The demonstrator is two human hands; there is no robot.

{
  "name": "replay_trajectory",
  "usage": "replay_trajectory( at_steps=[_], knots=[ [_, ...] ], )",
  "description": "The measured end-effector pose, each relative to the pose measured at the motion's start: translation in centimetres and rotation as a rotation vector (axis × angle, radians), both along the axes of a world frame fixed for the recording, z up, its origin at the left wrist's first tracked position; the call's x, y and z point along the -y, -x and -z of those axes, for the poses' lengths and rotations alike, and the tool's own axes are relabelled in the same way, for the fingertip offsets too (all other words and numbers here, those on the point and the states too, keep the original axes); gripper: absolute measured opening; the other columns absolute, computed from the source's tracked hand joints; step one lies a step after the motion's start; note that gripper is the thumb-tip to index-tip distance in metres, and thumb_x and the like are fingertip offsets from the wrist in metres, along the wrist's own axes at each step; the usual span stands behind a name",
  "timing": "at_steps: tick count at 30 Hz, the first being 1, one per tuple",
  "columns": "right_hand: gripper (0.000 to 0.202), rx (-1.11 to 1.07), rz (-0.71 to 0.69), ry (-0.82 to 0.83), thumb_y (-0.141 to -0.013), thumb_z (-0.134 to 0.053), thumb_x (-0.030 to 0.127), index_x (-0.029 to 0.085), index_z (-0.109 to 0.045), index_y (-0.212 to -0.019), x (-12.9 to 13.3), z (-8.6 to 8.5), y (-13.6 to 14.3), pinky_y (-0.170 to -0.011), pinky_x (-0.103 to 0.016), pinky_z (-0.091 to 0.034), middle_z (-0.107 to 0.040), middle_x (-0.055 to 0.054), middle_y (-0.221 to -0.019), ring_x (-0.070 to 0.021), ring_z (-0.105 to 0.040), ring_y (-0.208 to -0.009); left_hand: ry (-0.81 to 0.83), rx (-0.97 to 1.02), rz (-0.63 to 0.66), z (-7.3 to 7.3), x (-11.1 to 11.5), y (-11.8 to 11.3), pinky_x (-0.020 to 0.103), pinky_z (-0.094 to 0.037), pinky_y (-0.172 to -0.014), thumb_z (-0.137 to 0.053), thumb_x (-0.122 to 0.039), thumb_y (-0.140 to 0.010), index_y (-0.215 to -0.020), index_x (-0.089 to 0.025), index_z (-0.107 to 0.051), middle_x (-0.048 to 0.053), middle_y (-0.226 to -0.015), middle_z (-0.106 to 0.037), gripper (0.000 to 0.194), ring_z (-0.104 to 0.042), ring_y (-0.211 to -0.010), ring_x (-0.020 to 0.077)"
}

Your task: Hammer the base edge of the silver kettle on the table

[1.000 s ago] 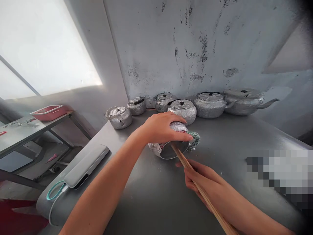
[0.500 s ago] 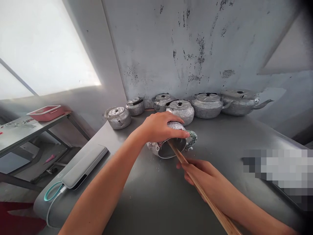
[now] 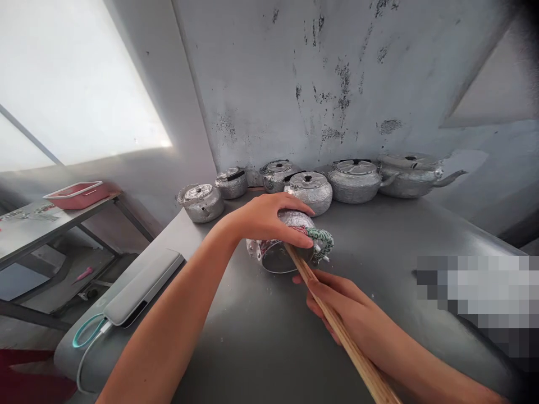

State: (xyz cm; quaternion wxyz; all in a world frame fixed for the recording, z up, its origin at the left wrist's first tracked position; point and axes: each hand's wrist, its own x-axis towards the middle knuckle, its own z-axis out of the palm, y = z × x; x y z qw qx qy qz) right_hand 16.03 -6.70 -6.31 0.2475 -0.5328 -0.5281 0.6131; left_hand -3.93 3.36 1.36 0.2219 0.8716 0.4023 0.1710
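A dented silver kettle [image 3: 298, 219] lies tipped on the grey metal table with its round mouth facing me. My left hand [image 3: 269, 219] is wrapped over its upper side, thumb by the handle [image 3: 320, 241], which is bound in green and pink cloth. A long wooden stick [image 3: 337, 320] reaches into the kettle's mouth; its far end is hidden inside. Around the stick, just outside the mouth, my right hand [image 3: 337, 300] is closed.
Several lidded metal kettles [image 3: 352, 182] stand along the stained wall. A power bank [image 3: 143, 286] with a cable lies on the table [image 3: 252, 348] at left. On a side bench sits a pink basin [image 3: 78, 195]. Something pixelated [image 3: 488, 303] is at right.
The kettle has turned and shifted slightly left under my left hand, showing more of the cloth-bound handle. The stick and my right hand have moved slightly left too.
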Motion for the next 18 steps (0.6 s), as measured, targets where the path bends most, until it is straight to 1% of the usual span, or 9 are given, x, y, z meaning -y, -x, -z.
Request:
replay_trajectory(
  at_steps=[3,6,8,10,12,15,18],
  knots=[
    [0.038,0.022,-0.013,-0.002,-0.098,-0.049,0.057,0.022,-0.051,-0.082,-0.1,0.9,0.1,-0.053,-0.026,-0.031,-0.045,0.004,-0.072,-0.0119,-0.038,-0.059,0.027,0.005,0.013,-0.1,-0.1,0.1,0.034,-0.043,-0.114,-0.082,-0.053,-0.075,-0.129,-0.036,-0.071,-0.002,-0.146,-0.06,0.058,-0.053,-0.137,0.0274],
    [0.043,0.021,-0.012,-0.058,-0.099,-0.043,0.063,0.024,-0.047,-0.082,-0.2,1.3,0.2,-0.053,-0.026,-0.029,-0.04,0.005,-0.072,-0.0122,-0.034,-0.059,0.027,0.014,0.015,0.0,-0.1,0.2,0.034,-0.042,-0.115,-0.082,-0.052,-0.075,-0.128,-0.036,-0.072,-0.003,-0.145,-0.06,0.056,-0.053,-0.137,0.0267],
    [0.042,0.026,-0.038,-0.081,-0.1,-0.043,0.062,0.024,-0.045,-0.081,-0.1,1.2,0.2,-0.052,-0.026,-0.027,-0.038,0.006,-0.07,-0.0122,-0.032,-0.058,0.026,0.016,0.014,0.0,-0.1,0.1,0.034,-0.042,-0.115,-0.082,-0.052,-0.074,-0.127,-0.036,-0.072,-0.003,-0.145,-0.06,0.056,-0.053,-0.137,0.0264],
    [0.043,0.036,-0.068,-0.091,-0.101,-0.045,0.059,0.023,-0.043,-0.076,0.0,1.1,0.3,-0.053,-0.026,-0.025,-0.036,0.006,-0.069,-0.0121,-0.03,-0.059,0.026,0.015,0.007,0.1,-0.1,0.0,0.034,-0.043,-0.114,-0.082,-0.051,-0.075,-0.127,-0.036,-0.072,-0.003,-0.145,-0.06,0.056,-0.054,-0.137,0.0265],
    [0.044,0.03,-0.071,-0.106,-0.102,-0.044,0.058,0.023,-0.042,-0.074,0.0,1.1,0.3,-0.053,-0.026,-0.024,-0.035,0.006,-0.069,-0.0123,-0.029,-0.061,0.022,0.015,0.002,0.1,-0.1,0.0,0.034,-0.043,-0.114,-0.082,-0.051,-0.075,-0.127,-0.037,-0.071,-0.003,-0.145,-0.06,0.055,-0.053,-0.137,0.0264],
    [0.043,0.015,-0.085,-0.133,-0.103,-0.04,0.059,0.024,-0.044,-0.079,0.1,1.4,0.3,-0.052,-0.026,-0.025,-0.036,0.006,-0.071,-0.0126,-0.028,-0.061,0.018,0.019,0.005,0.1,-0.1,-0.1,0.033,-0.043,-0.114,-0.082,-0.051,-0.075,-0.127,-0.037,-0.072,-0.003,-0.144,-0.061,0.055,-0.053,-0.137,0.0258],
    [0.041,0.015,-0.109,-0.173,-0.103,-0.044,0.056,0.023,-0.047,-0.08,0.0,1.9,0.3,-0.053,-0.027,-0.023,-0.037,0.005,-0.071,-0.013,-0.028,-0.062,0.019,0.018,-0.005,0.1,0.0,-0.1,0.034,-0.043,-0.114,-0.082,-0.051,-0.075,-0.126,-0.037,-0.072,-0.003,-0.144,-0.061,0.054,-0.054,-0.136,0.0262]
  ],
)
